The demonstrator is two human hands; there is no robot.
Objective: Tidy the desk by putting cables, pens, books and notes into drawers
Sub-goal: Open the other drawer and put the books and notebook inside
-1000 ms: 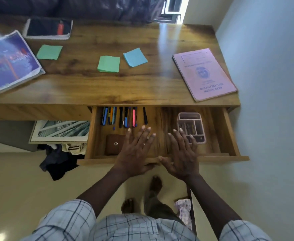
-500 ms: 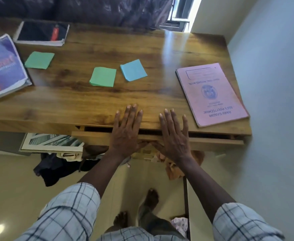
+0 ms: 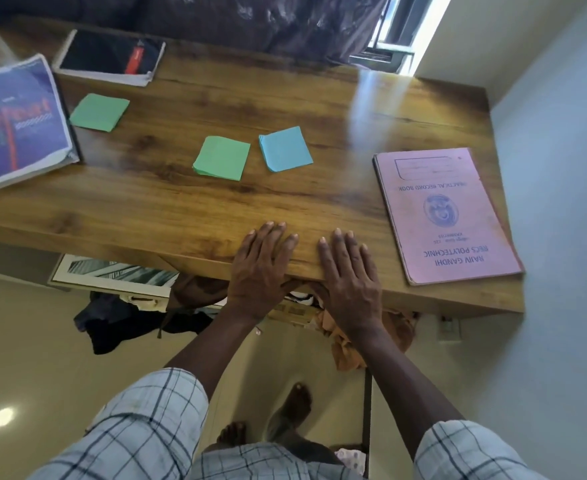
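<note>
I see both hands flat, palms down, fingers straight, holding nothing; left hand (image 3: 261, 271) and right hand (image 3: 351, 278) lie side by side over the front edge of the desk (image 3: 167, 216), fingertips on the top; pink book (image 3: 444, 216) lies flat just right of the right hand, not touching; green notes (image 3: 222, 158) and blue notes (image 3: 285, 149) sit side by side beyond the fingertips, apart from them; far green notes (image 3: 99, 112), purple book (image 3: 15, 123), black book (image 3: 112, 57) at far left.
</note>
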